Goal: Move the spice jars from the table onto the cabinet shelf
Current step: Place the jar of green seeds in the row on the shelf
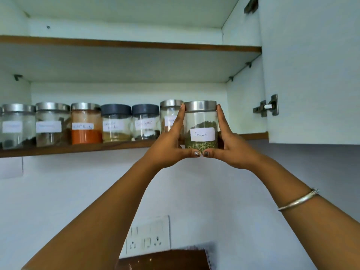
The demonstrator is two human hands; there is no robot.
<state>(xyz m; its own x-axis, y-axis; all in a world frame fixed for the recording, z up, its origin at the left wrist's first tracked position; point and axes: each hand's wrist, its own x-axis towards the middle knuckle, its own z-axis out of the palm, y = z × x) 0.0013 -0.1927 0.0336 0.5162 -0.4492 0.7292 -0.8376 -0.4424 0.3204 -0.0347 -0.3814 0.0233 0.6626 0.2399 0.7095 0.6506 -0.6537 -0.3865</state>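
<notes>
Fennel jar (201, 124), glass with a steel lid and green seed inside, sits clasped between both hands at the front edge of the lower cabinet shelf (78, 148). Left hand (171, 141) and right hand (230, 143) press its sides, fingers (180, 118) up along the glass, thumbs meeting beneath. Whether its base touches the shelf is hard to tell. Six labelled jars (86, 123) stand in a row to its left.

Fennel jar (201, 124) upright at shelf (78, 148) edge — 6 jars (85, 123) shelved.
</notes>
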